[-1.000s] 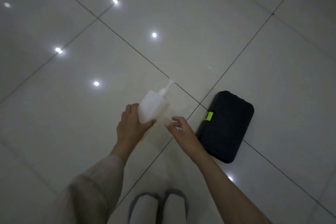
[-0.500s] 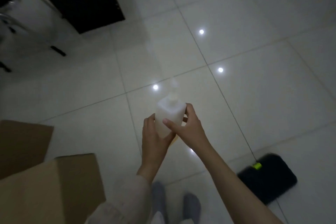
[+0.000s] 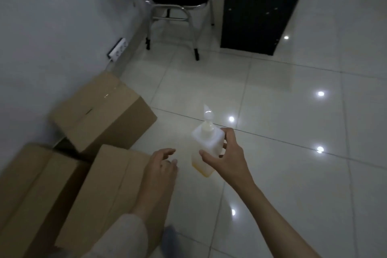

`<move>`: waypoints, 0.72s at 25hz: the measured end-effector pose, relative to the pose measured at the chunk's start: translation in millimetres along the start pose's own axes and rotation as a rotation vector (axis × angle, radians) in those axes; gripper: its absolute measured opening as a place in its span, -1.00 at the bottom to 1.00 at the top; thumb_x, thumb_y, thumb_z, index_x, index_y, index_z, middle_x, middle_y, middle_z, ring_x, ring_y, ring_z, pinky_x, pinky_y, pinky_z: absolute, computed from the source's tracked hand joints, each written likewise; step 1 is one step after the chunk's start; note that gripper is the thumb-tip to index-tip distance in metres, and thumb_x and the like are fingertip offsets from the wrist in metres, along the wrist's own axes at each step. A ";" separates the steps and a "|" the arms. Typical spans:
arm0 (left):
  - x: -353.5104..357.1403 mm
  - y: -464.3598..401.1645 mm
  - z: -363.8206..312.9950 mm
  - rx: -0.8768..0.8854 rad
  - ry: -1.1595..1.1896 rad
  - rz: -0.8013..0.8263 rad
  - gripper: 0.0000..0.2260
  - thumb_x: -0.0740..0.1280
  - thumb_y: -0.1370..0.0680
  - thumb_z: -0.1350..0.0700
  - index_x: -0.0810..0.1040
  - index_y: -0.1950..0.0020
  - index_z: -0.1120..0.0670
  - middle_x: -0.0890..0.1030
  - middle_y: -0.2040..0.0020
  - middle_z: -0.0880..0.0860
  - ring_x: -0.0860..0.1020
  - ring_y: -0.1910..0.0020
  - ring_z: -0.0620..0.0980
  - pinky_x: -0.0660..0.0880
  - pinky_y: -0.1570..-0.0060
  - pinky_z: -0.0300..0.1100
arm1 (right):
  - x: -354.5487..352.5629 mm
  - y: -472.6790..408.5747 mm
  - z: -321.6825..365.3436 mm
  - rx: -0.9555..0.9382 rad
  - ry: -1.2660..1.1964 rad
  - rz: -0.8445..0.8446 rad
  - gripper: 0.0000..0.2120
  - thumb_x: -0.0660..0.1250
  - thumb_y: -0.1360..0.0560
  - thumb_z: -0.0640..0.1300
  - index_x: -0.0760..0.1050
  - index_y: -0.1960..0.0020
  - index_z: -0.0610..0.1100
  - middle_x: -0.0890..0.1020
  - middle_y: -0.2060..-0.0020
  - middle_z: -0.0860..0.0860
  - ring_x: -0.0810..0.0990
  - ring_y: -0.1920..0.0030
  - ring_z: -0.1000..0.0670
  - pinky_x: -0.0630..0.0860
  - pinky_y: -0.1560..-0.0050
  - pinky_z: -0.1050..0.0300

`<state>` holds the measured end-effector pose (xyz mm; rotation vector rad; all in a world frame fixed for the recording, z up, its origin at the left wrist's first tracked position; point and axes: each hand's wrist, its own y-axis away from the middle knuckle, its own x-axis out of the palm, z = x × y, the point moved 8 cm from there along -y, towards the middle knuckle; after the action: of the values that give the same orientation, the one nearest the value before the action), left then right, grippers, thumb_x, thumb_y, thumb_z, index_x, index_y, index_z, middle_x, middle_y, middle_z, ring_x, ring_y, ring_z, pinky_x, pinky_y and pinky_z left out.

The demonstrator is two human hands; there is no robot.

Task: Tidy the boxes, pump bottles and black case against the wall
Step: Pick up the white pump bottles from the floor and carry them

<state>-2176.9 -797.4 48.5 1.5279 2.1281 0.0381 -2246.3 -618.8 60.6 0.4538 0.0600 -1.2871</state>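
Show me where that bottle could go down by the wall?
Bare floor lies between the far box and the chair, along the wall. Nearer, three boxes crowd the wall. The right hand holds the bottle.

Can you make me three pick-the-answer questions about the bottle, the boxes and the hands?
1. Where are the cardboard boxes?
A. by the wall
B. on the chair
C. under the black cabinet

2. How many boxes show?
A. one
B. three
C. six

3. Which of the hands holds the pump bottle?
A. left
B. both
C. right

Answers:
1 A, they sit on the floor along the wall.
2 B, three brown boxes are in view.
3 C, the right hand grips it, while the left hand is beside it, fingers loose, holding nothing.
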 end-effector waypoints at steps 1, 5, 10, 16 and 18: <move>-29.3 -12.3 12.1 -0.023 0.016 -0.044 -0.79 0.25 -0.54 0.25 0.48 -0.10 -0.01 0.51 -0.11 -0.01 0.48 -0.11 -0.08 0.39 0.13 -0.56 | 24.6 -12.7 8.8 -0.009 0.016 0.018 -0.51 0.48 -0.28 -0.02 0.29 -0.10 0.00 0.53 -0.04 0.04 0.54 0.01 0.07 0.61 0.06 -0.05; -129.7 -50.2 73.0 -0.148 0.017 -0.174 -0.83 0.20 -0.56 0.17 0.49 -0.11 0.00 0.53 -0.06 -0.08 0.48 -0.11 -0.08 0.37 0.08 -0.41 | 129.9 -55.5 32.0 -0.026 0.080 0.121 -0.52 0.47 -0.30 -0.08 0.28 -0.10 -0.01 0.50 0.02 0.10 0.50 0.06 0.21 0.57 0.14 0.15; -184.3 -85.7 153.0 -0.261 -0.101 -0.226 -0.82 0.19 -0.57 0.12 0.46 -0.16 0.01 0.51 -0.14 -0.02 0.45 -0.18 -0.04 0.41 -0.09 -0.19 | 225.7 -100.1 14.7 -0.043 0.145 0.204 -0.50 0.48 -0.30 -0.16 0.25 -0.07 0.06 0.45 0.10 0.23 0.49 0.07 0.36 0.48 0.24 0.43; -183.4 -169.0 242.2 -0.254 -0.445 -0.232 -0.72 0.19 -0.57 0.13 0.42 -0.27 0.09 0.43 -0.28 0.11 0.35 -0.28 0.08 0.28 -0.21 -0.08 | 308.9 -185.5 -62.4 -0.037 0.255 0.243 -0.53 0.47 -0.30 -0.21 0.32 -0.09 -0.06 0.48 0.06 0.03 0.50 0.15 0.16 0.44 0.29 0.42; -172.2 -197.1 265.8 -0.221 -0.517 -0.229 -0.71 0.18 -0.57 0.11 0.41 -0.29 0.07 0.40 -0.36 0.07 0.25 -0.40 0.06 0.16 -0.33 -0.07 | 329.8 -210.1 -97.3 -0.031 0.305 0.231 -0.49 0.47 -0.29 -0.18 0.33 -0.16 -0.10 0.49 0.00 0.01 0.48 0.08 0.06 0.45 0.19 0.27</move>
<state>-2198.0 -1094.1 -176.5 1.0239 1.7954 -0.1779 -2326.5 -927.4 -185.8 0.6094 0.2754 -0.9817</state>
